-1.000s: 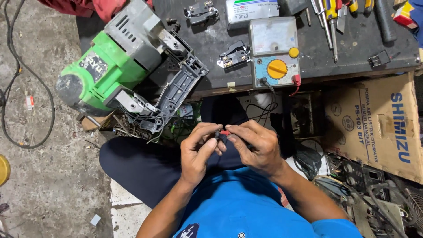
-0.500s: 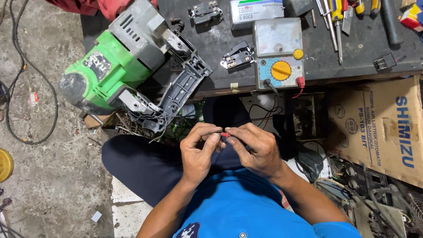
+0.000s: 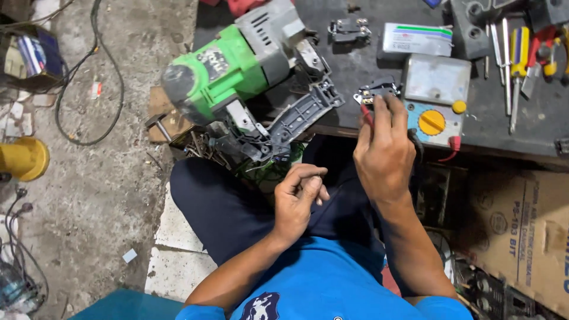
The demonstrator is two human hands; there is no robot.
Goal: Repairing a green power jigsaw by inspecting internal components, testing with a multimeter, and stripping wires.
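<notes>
My right hand [image 3: 385, 151] reaches up to the front edge of the dark workbench [image 3: 367, 59]. It pinches a thin red probe [image 3: 366, 115], whose tip is at a small black and metal switch part [image 3: 374, 90]. Just right of that hand lies a grey multimeter [image 3: 435, 83] with a yellow dial [image 3: 431, 122]. My left hand [image 3: 301, 198] rests over my lap with thumb and fingers curled together; nothing shows in it. A green and grey power tool [image 3: 237, 68], opened up with its dark handle shell [image 3: 299, 115] hanging off, lies at the bench's left end.
Screwdrivers and pliers [image 3: 518, 53] lie on the bench at the right, with a white box [image 3: 416, 39] and another small switch part [image 3: 348, 29] farther back. A cardboard box [image 3: 521, 231] stands under the bench. A yellow object [image 3: 24, 158] and black cables [image 3: 89, 77] lie on the concrete floor.
Both hands were together in my lap around a small red piece. My right hand has now lifted to the switch part on the bench, and my left hand stayed in my lap.
</notes>
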